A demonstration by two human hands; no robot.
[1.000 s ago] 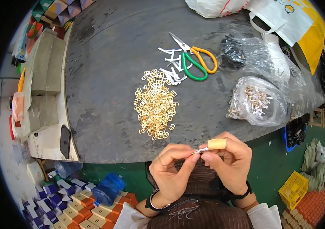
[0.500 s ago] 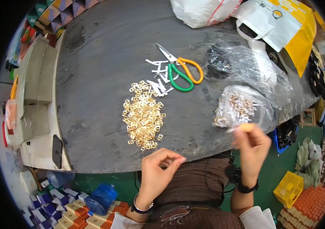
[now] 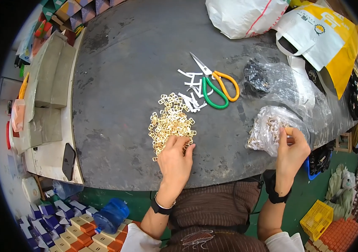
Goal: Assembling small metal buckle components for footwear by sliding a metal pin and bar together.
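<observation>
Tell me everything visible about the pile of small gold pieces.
The gold pile is a loose, elongated heap of many small, shiny, metal-looking frames with openings, lying at mixed angles on the dark tabletop. Its far right edge borders white strips. The left hand covers part of its near end, apparently touching it.

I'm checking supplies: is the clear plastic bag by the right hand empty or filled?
Not empty: small white and gold pieces show through the clear plastic bag. How full, I cannot tell: its crumples hide part.
</observation>
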